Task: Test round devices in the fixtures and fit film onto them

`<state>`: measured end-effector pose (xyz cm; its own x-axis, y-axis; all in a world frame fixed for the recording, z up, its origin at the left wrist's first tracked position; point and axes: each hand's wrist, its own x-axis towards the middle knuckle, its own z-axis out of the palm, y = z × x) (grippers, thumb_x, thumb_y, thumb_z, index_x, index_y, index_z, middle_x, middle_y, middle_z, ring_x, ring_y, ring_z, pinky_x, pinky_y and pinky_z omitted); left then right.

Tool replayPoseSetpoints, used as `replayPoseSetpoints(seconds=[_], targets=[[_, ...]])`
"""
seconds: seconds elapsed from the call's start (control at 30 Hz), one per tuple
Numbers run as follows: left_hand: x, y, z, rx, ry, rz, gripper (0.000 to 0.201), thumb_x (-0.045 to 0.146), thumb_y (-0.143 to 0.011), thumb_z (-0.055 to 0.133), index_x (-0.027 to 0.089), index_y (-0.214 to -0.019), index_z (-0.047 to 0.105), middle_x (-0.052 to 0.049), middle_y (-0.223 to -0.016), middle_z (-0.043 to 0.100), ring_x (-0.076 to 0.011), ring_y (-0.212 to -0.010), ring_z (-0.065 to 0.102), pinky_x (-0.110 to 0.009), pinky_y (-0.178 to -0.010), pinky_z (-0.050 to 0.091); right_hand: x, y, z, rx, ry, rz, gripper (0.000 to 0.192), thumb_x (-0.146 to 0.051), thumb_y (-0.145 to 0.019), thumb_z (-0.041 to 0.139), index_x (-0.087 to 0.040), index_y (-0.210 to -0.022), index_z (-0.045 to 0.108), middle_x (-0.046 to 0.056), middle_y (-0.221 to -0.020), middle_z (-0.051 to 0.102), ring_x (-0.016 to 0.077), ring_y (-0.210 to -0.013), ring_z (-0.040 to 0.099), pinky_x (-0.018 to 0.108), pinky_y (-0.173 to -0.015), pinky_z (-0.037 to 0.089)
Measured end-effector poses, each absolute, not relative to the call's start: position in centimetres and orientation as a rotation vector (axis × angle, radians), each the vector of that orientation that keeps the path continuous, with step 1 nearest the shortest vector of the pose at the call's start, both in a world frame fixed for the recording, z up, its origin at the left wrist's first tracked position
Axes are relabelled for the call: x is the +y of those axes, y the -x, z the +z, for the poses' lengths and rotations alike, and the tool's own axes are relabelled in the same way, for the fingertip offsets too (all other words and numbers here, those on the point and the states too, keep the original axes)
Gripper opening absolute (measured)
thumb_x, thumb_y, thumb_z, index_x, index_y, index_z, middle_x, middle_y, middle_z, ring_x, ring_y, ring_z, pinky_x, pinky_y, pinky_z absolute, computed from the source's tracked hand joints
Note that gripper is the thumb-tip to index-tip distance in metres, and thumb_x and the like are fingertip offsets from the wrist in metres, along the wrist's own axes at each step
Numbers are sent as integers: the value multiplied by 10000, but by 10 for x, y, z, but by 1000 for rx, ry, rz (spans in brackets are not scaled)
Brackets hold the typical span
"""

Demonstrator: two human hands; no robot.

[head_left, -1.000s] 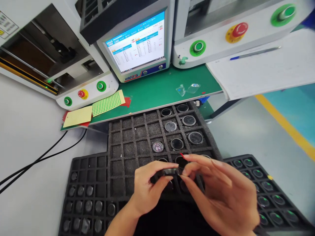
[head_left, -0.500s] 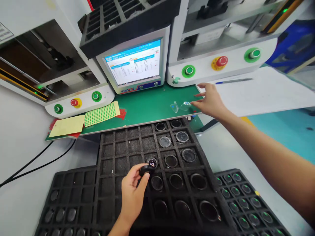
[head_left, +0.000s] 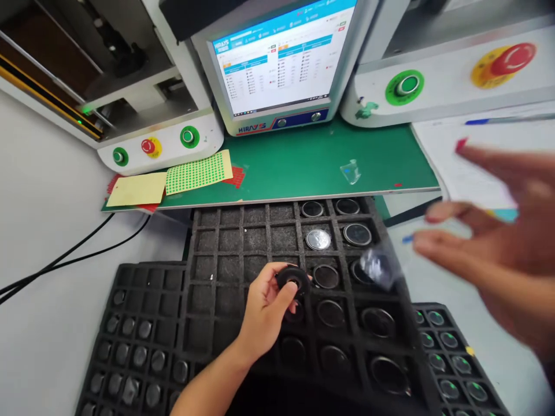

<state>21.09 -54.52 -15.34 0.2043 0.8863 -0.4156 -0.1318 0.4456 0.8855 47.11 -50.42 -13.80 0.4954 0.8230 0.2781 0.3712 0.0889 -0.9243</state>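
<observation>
My left hand (head_left: 271, 303) grips a round black watch case (head_left: 295, 281) on edge between thumb and fingers, above the dark foam tray (head_left: 214, 303). Its far face is hidden from me. On the right, my right hand (head_left: 498, 231) is blurred by motion, its thumb and fingers apart. By its thumb tip is a small blue tab (head_left: 407, 238), and a crumpled clear film (head_left: 379, 268) hangs in the air beside it, over the tray's right side. I cannot tell whether the film clings to the thumb. Round dark-faced pieces, such as one silvery disc (head_left: 318, 238), fill the tray's right columns.
Behind the tray runs a green bench (head_left: 290, 164) with another clear film (head_left: 350, 171), a sheet of green dots (head_left: 199, 172) and a yellow sheet (head_left: 136, 189). A monitor (head_left: 286, 63) stands between two button panels. Lower trays flank the foam tray, with cables (head_left: 65, 257) at left.
My right hand has come back from the bench toward me, and one of the two clear films there is now off the bench. The view moved closer; my left hand still holds the watch case.
</observation>
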Motion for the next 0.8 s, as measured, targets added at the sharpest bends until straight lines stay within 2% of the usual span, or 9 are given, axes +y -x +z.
replayPoseSetpoints(seconds=[0.1,0.17,0.3,0.37,0.47,0.57,0.63,0.7,0.8], targets=[[-553,-216,-148,1028,-769,817,353,441,-813,737,153,-960,594,-80,-877,763,-61,-513,538,-167,-490,457,-551,-430,-127,-1022,1430,630,545,-248,-751,801,-272,-1251,589,111,-1422,466,193,-951,624,331,-715,577],[-559,-219,-142,968,-762,803,349,443,-832,716,153,-989,601,-86,-910,762,-69,-516,565,-183,-501,477,-569,-404,-124,-993,1356,822,576,-270,-739,816,-311,-1266,587,97,-1410,492,188,-894,625,323,-650,591],[-568,-219,-133,896,-747,828,340,438,-839,711,160,-991,587,-103,-954,757,-156,-716,695,-236,-618,538,-584,-379,-118,-938,1162,1109,607,-208,-731,808,-373,-1279,604,68,-1456,476,151,-776,619,288,-552,603],[-571,-217,-132,865,-682,833,344,430,-817,740,183,-930,530,-98,-967,758,-176,-780,710,-254,-667,545,-586,-380,-114,-934,1131,1086,610,-150,-716,806,-390,-1251,636,59,-1471,473,146,-765,622,283,-556,607],[-575,-214,-135,868,-600,835,358,459,-844,708,190,-879,474,-104,-976,763,-139,-736,678,-242,-688,519,-591,-385,-107,-919,1152,937,661,-70,-657,815,-415,-1204,676,56,-1432,519,152,-764,616,285,-558,589],[-577,-214,-138,967,-633,900,375,519,-927,576,144,-931,568,-109,-900,757,-68,-607,551,-166,-560,406,-600,-383,-104,-846,1185,799,719,-30,-614,810,-444,-1189,687,43,-1410,539,164,-768,604,304,-555,575],[-579,-217,-140,1001,-633,933,425,545,-930,559,125,-968,610,-90,-875,742,-36,-516,454,-156,-470,325,-607,-374,-104,-786,1217,754,731,-37,-608,816,-456,-1191,683,40,-1410,536,169,-769,603,313,-544,570],[-580,-220,-139,977,-593,933,400,524,-879,651,135,-963,603,-82,-943,735,-40,-544,519,-154,-496,388,-612,-363,-106,-729,1244,711,740,-45,-597,832,-463,-1188,681,41,-1411,531,163,-763,606,302,-530,564],[-582,-225,-139,899,-513,900,398,464,-796,770,163,-936,551,-85,-1036,736,-127,-786,683,-215,-699,540,-617,-347,-110,-666,1271,720,685,-75,-646,830,-450,-1197,673,41,-1409,521,145,-785,615,272,-564,581]])
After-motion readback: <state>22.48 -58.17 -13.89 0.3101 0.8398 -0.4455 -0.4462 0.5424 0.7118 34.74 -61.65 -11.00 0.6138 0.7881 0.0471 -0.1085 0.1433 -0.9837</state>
